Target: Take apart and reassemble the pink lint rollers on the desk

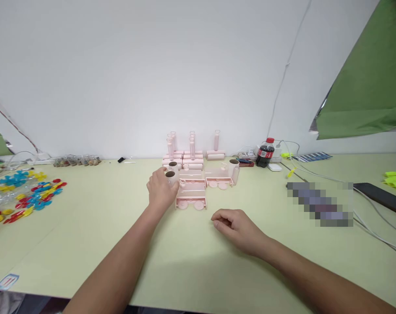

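Observation:
My left hand (161, 189) is closed around a white roll with a brown core (170, 174), at the left side of a pink tray-like piece (191, 202) with two round discs. Curled on the table, my right hand (235, 229) lies nearer to me and right of that piece; whether anything is inside its fingers is hidden. A second pink piece (219, 182) sits behind, beside another white roll (233, 163) and a pink bottle-shaped part (236, 175). Stacked pink rollers (193, 163) with upright handles stand by the wall.
Colourful plastic pieces (42, 196) and bagged items (76, 160) lie left. To the right are a cola bottle (265, 152), white cables (325, 175), a blurred object (322, 204), a black device (380, 197) and bright yellow pieces (395, 181).

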The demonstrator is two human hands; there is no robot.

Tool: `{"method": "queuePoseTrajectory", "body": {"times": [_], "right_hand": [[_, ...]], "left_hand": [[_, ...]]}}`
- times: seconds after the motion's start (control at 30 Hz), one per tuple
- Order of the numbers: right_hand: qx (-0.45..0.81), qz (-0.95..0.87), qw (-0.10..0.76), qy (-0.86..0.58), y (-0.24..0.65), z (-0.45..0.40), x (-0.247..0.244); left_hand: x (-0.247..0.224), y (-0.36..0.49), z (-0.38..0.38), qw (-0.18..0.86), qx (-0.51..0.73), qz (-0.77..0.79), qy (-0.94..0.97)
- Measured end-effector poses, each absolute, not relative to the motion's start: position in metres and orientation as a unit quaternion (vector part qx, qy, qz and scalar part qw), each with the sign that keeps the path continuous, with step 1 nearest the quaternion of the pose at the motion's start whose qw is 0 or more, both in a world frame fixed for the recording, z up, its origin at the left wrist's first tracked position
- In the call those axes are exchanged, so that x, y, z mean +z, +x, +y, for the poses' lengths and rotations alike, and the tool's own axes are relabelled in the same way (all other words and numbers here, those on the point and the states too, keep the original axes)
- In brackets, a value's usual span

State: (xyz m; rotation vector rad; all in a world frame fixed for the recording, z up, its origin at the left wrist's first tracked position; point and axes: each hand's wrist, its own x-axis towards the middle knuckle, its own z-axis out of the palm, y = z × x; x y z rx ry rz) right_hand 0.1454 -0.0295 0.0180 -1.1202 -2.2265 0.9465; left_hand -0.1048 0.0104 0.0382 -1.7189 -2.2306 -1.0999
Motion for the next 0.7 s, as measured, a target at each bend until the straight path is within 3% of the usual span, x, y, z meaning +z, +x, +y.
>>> {"method": "queuePoseTrajectory", "body": {"times": [0.27,0.47,0.7], "right_hand": [[0.439,-0.749,0.261,-0.422,0.144,-0.019,0.001],[0.447,-0.736,0.281,-0.423,0.146,-0.016,-0.001],[0.476,-0.701,0.328,-0.418,0.148,-0.012,-0.001]], "left_hand": [[0.035,-0.110,0.026,-0.024,-0.367,-0.767,-0.526],[0.030,-0.113,0.029,0.003,-0.412,-0.738,-0.534],[0.050,-0.104,0.008,0.123,-0.605,-0.572,-0.540]]}}
